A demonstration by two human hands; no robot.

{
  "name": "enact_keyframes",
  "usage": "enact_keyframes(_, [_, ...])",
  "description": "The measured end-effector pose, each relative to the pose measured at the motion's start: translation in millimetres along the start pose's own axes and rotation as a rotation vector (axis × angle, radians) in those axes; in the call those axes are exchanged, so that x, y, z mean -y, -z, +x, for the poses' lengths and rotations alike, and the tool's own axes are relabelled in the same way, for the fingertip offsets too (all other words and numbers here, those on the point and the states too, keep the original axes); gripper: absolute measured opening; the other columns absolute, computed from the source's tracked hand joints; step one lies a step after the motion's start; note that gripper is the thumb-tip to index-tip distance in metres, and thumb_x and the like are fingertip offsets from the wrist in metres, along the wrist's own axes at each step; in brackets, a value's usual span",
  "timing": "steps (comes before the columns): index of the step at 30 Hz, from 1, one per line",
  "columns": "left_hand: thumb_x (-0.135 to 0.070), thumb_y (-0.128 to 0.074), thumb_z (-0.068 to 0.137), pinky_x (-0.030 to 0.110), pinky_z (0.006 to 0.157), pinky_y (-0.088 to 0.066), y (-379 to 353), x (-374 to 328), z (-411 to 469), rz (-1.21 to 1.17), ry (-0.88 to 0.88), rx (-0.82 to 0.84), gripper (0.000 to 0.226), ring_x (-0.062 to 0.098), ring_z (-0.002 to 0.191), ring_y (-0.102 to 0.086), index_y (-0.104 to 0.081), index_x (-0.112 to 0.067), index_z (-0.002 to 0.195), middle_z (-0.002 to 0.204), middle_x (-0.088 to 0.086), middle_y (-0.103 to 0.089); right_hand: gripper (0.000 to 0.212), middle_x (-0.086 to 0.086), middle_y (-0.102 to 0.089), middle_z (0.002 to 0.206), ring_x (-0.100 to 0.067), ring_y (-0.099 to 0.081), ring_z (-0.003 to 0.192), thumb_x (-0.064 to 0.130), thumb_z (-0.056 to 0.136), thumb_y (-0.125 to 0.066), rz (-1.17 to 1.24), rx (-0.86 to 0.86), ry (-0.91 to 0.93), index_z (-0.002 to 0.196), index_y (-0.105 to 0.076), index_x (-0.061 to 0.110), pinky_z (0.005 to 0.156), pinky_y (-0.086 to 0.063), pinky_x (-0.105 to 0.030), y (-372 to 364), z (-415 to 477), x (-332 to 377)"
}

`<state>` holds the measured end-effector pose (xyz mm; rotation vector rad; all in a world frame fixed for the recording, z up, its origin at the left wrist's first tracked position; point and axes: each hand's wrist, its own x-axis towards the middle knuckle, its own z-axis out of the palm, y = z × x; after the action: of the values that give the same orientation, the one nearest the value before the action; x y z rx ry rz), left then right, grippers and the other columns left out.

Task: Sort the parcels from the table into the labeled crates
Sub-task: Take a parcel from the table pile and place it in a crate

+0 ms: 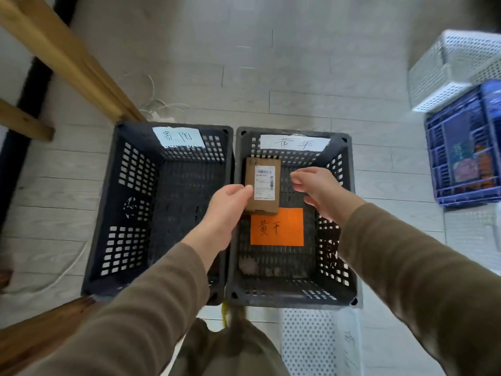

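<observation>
Far left: slanted wooden beams [67, 58] above a pale plank floor [271, 77]. Next, the left crate [135, 185], black slotted plastic, with a white paper label [179, 137] on its far wall, handwritten 贵阳. Then the left hand [227, 204], thumb on top, pinching the near left corner of a small brown cardboard parcel [250, 175]. Carries a white shipping sticker [265, 183] with barcodes, print too small to read. Long axis pointing away from the person, top face level, held over the right crate [336, 240] near its left wall. Same black plastic here, far-wall label [294, 142] reading 黄平, and an orange card [276, 226] on the bottom with 黄平 again. Just right of the parcel and apart from it, the right hand [317, 188], fingers relaxed, holding nothing. Far right: a white perforated basket [450, 69] and a blue crate [466, 147].
</observation>
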<state>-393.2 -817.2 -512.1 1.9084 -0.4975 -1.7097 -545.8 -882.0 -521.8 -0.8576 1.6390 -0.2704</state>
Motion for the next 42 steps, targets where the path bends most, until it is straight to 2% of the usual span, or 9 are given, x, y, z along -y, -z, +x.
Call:
enact_keyframes(6, [-0.029,-0.050,0.097,0.033,0.104,-0.031,26.2,-10.4,-89.3,-0.030,-0.068,-0.062,0.050,0.018,0.130,-0.043,-0.038,-0.012,0.143,0.141,0.003,-0.047,0.035,-0.008,-0.057,0.123,-0.020,-0.053,0.113,0.017,0.094,-0.054,-0.017,0.060,0.104,0.128,-0.051,0.009,0.085,-0.039,-0.030,-7.1,-89.0,29.9])
enact_keyframes(15, [-0.028,-0.053,0.095,0.028,0.094,-0.032,83.5,-38.9,-295.4,-0.247,-0.295,-0.218,0.044,0.016,0.123,-0.047,-0.048,-0.011,0.135,0.131,0.001,-0.054,0.040,-0.007,-0.059,0.115,-0.022,-0.056,0.109,0.030,0.092,-0.058,-0.023,0.158,0.288,0.127,-0.052,0.011,0.090,-0.047,-0.034,-29.7,-288.0,83.0])
enact_keyframes(20, [-0.028,-0.057,0.093,0.025,0.086,-0.041,119.3,-37.1,-389.3,-0.268,-0.385,-0.363,0.030,0.013,0.106,-0.055,-0.057,-0.012,0.118,0.109,-0.002,-0.061,0.029,-0.015,-0.059,0.123,-0.028,-0.053,0.118,0.024,0.093,-0.058,-0.090,0.219,0.394,0.116,-0.054,0.008,0.101,-0.041,-0.040,-53.2,-383.0,108.0])
enact_keyframes(23, [-0.030,-0.057,0.093,0.021,0.075,-0.042,143.1,-24.9,-444.6,-0.264,-0.409,-0.432,0.024,0.008,0.094,-0.055,-0.058,-0.014,0.112,0.103,-0.004,-0.062,0.017,-0.016,-0.059,0.122,-0.029,-0.054,0.116,0.024,0.092,-0.059,-0.118,0.271,0.478,0.104,-0.054,0.013,0.099,-0.043,-0.041,-73.2,-435.8,116.8])
enact_keyframes(27, [-0.034,-0.055,0.093,0.029,0.101,-0.040,192.7,10.9,-521.4,-0.247,-0.428,-0.594,0.044,0.016,0.118,-0.052,-0.053,-0.015,0.132,0.129,0.001,-0.056,0.020,-0.009,-0.062,0.117,-0.020,-0.058,0.109,0.035,0.091,-0.059,-0.188,0.435,0.609,0.102,-0.059,0.019,0.095,-0.043,-0.034,-118.8,-509.8,118.4])
enact_keyframes(31, [-0.032,-0.055,0.094,0.018,0.075,-0.045,239.9,61.3,-593.9,-0.385,-0.443,-0.695,0.029,0.008,0.092,-0.057,-0.058,-0.018,0.118,0.108,-0.003,-0.059,0.015,-0.005,-0.061,0.116,-0.020,-0.056,0.112,0.041,0.089,-0.060,-0.218,0.562,0.712,0.094,-0.056,0.027,0.103,-0.041,-0.037,-169.3,-583.9,109.9])
enact_keyframes(35, [-0.034,-0.054,0.094,0.025,0.095,-0.041,274.5,109.5,-655.8,-0.454,-0.473,-0.818,0.040,0.016,0.115,-0.050,-0.053,-0.014,0.129,0.129,0.001,-0.054,0.026,0.002,-0.057,0.117,-0.016,-0.054,0.112,0.041,0.091,-0.057,-0.248,0.670,0.797,0.110,-0.054,0.023,0.102,-0.040,-0.037,-213.7,-649.8,90.3])
enact_keyframes(39, [-0.031,-0.052,0.096,0.007,0.055,-0.041,297.8,150.8,-710.9,-0.502,-0.504,-0.889,0.041,0.007,0.094,-0.054,-0.051,-0.011,0.131,0.125,0.003,-0.058,0.012,0.007,-0.061,0.096,-0.010,-0.056,0.098,0.038,0.094,-0.052,-0.297,0.776,0.853,0.091,-0.055,0.027,0.097,-0.038,-0.032,-246.4,-707.0,74.0])
enact_keyframes(42, [-0.030,-0.054,0.095,0.012,0.060,-0.042,310.3,177.5,-740.7,-0.542,-0.548,-0.958,0.041,0.002,0.082,-0.054,-0.052,-0.009,0.130,0.106,-0.001,-0.061,0.010,0.008,-0.060,0.094,-0.010,-0.056,0.097,0.037,0.094,-0.053,-0.314,0.833,0.890,0.087,-0.052,0.031,0.092,-0.038,-0.030,-263.7,-738.2,64.7])
